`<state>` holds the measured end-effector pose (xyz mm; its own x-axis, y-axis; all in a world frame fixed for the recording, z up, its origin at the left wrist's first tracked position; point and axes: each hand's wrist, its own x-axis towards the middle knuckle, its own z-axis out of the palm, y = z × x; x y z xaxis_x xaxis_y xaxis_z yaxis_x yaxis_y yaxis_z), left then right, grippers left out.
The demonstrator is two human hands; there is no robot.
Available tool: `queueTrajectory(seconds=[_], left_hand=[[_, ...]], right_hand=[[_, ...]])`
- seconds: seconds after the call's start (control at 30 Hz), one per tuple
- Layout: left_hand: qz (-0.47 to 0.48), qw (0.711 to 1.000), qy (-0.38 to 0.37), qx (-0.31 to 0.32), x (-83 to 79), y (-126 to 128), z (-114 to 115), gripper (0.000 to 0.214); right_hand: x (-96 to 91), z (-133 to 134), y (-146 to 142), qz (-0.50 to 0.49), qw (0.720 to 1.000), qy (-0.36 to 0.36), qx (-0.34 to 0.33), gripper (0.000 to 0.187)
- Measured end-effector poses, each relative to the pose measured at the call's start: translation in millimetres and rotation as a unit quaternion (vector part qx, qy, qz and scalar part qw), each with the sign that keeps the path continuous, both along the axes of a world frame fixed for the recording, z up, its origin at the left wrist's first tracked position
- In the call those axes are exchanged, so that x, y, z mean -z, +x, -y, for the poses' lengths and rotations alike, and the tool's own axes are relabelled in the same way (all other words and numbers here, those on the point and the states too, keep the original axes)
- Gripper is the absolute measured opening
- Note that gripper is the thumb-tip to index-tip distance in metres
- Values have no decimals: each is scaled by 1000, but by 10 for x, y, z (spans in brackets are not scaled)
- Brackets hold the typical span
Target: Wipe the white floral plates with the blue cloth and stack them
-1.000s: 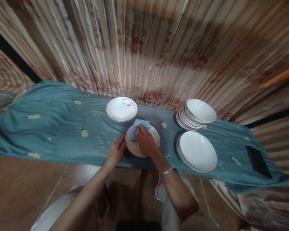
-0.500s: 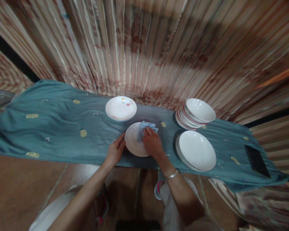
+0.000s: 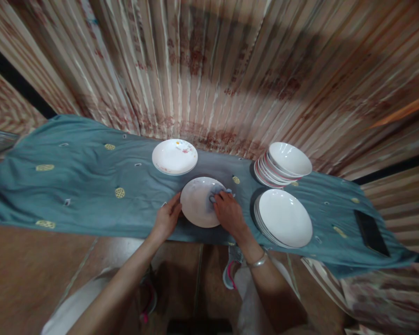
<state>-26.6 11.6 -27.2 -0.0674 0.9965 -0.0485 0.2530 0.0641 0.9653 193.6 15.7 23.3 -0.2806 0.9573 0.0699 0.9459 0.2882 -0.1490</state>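
Landmark: the middle plate [image 3: 196,202], pale and round, so no long axis to work with. Lies on the worktop [image 3: 80,186], its teal cover patterned with small yellow motifs.

Right hand [image 3: 228,211] over the plate's right side, grip closed on a blue cloth [image 3: 216,190]. Cloth bunched, partly hidden under the fingers; no clear long axis. It covers part of the plate's right half and reaches its right rim. Plate's bare left half lies leftward from this grip.

Left hand [image 3: 168,216] at the plate's left rim, fingers touching. Cannot tell whether this grip pinches the edge or only rests against it. Key relation: plate lies between the hands; right is the one at the cloth, left has only rim.

Around the plate: floral dish [image 3: 174,157] beyond it, to the left; bowl stack [image 3: 289,160] beyond, to the right; plate stack [image 3: 285,217] right, well clear of touching.
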Motion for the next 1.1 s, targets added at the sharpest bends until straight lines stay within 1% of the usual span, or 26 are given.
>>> queueTrajectory(seconds=[0.1,0.2,0.3,0.43,0.63,0.83,0.97,1.1], left_hand=[[-15,1000,-9,4,2,1,-6,62],[-18,1000,-9,2,-7,6,-5,63],[-19,1000,-8,-1,-27,11,0,61],[-22,1000,-8,13,-52,8,-1,63],[-31,1000,-3,5,-44,7,-8,60],[-32,999,4,0,-33,13,-4,60],[-26,1000,3,8,-53,19,0,60],[-25,1000,-2,2,-69,25,2,58]], right_hand=[[0,39,28,10,1000,8,0,20],[-7,83,63,13,1000,2,-4,17],[-31,124,103,-3,1000,-9,-16,17],[-67,160,143,-29,999,-26,-32,17],[-116,199,161,-62,995,-63,-48,16],[-128,241,120,-133,980,-120,-84,16],[-142,246,54,-171,971,-138,-98,18],[-127,233,-20,-207,958,-147,-132,21]])
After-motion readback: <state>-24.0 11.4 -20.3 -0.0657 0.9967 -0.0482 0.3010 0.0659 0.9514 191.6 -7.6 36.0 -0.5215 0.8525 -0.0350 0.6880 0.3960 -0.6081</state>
